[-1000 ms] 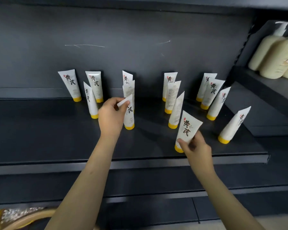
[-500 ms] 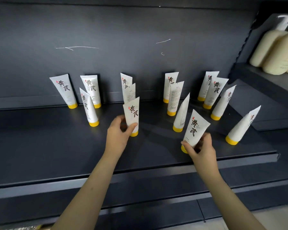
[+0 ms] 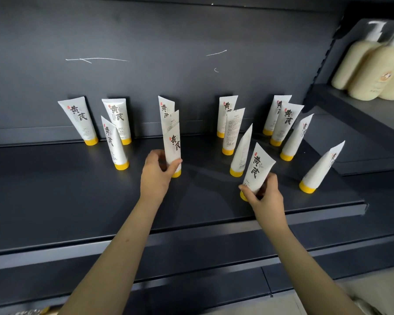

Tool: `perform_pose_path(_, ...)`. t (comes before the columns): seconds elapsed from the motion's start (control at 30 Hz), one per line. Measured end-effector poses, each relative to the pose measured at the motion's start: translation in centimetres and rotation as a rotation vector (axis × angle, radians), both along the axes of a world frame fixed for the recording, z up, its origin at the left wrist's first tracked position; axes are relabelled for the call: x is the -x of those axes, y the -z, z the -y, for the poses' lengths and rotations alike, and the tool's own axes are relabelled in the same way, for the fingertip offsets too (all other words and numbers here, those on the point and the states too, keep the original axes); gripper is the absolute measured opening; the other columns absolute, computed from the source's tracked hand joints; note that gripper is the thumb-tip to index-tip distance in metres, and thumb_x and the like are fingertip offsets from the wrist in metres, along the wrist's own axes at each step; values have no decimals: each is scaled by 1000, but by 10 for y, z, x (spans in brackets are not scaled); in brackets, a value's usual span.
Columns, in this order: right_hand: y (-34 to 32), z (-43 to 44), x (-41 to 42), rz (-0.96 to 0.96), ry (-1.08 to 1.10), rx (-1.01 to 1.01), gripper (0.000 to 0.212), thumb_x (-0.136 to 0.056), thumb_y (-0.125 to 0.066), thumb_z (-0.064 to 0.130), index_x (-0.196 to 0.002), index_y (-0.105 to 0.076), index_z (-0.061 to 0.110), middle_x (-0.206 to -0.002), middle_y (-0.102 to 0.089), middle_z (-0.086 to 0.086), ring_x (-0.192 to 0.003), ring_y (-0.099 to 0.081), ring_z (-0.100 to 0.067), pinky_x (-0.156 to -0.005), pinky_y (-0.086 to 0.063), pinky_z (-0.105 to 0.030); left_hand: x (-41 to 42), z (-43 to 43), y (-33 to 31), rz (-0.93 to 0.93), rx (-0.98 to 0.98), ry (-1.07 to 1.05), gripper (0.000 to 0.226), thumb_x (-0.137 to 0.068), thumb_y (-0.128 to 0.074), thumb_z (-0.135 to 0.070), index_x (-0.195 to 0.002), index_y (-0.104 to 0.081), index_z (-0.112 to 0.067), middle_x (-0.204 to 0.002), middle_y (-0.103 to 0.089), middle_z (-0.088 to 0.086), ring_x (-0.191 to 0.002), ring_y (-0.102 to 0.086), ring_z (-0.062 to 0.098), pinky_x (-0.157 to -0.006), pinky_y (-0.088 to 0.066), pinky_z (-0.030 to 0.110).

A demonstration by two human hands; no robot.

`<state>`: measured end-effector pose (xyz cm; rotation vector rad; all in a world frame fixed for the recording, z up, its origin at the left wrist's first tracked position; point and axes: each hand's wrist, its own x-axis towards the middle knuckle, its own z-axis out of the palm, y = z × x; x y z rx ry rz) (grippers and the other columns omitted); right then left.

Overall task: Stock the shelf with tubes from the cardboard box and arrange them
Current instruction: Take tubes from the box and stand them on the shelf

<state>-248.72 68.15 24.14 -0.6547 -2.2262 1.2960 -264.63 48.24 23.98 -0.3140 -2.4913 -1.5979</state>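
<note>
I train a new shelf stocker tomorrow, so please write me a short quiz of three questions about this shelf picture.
1. True or false: the left grip holds the centre tube, which stands on its yellow cap on the shelf.
2. The front tube in the right grip shows its printed front to: A the camera; B the back wall; C the floor.
3. What stands on the side shelf, upper right?
Key: 1 true; 2 A; 3 cream pump bottles.
</note>
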Motion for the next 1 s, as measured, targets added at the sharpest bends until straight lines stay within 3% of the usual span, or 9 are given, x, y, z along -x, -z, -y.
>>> perform_pose_path(0.2, 0, -7, -16, 76, -80, -31, 67, -73, -81, 23, -126, -40, 18, -115, -52, 13, -101, -53, -7, -75, -42, -12, -14, 15, 1, 177, 111, 79, 54, -78, -76, -22, -122, -50, -8, -116, -59, 7, -98, -56, 13, -83, -45, 23)
perform_pose_path(0.33, 0, -16, -35, 135, -98, -62, 60, -69, -83, 29, -116, -46, 21, -110, -55, 5, -103, -54, -12, -83, -44, -20, -36, 32, -7, 196, 196, 70, 56, -79, -75, -25, -127, -51, -9, -119, -59, 6, -100, -54, 13, -88, -43, 23)
perform_pose_path(0.47, -19, -27, -54, 289, -309, -214, 43, -71, -80, 34, -104, -54, 24, -102, -57, 5, -96, -54, -10, -82, -44, -24, -74, 46, -21, 139, 376, 127, 48, -81, -73, -28, -123, -56, -12, -121, -59, 3, -107, -54, 14, -90, -40, 23)
perform_pose_path(0.63, -55, -29, -77, 505, -629, -420, 52, -69, -78, 45, -113, -56, 31, -112, -57, 8, -106, -55, -10, -98, -45, -32, -141, 52, -47, 130, 520, 192, 49, -81, -72, -31, -126, -55, -16, -124, -56, 0, -115, -52, 15, -94, -39, 24)
perform_pose_path(0.83, -94, 0, -120, 503, -847, -570, 64, -71, -78, 43, -127, -50, 29, -121, -53, 9, -112, -52, -11, -96, -42, -27, -234, 64, -67, 99, 663, 175, 53, -80, -73, -36, -127, -53, -21, -128, -54, -3, -117, -51, 15, -98, -41, 28)
perform_pose_path(1.0, -112, 44, -145, 534, -1012, -766, 70, -74, -76, 44, -134, -45, 28, -135, -50, 5, -120, -49, -17, -99, -43, -34, -299, 98, -68, 161, 812, 124, 54, -80, -70, -40, -129, -51, -25, -131, -52, -4, -118, -49, 15, -101, -41, 33)
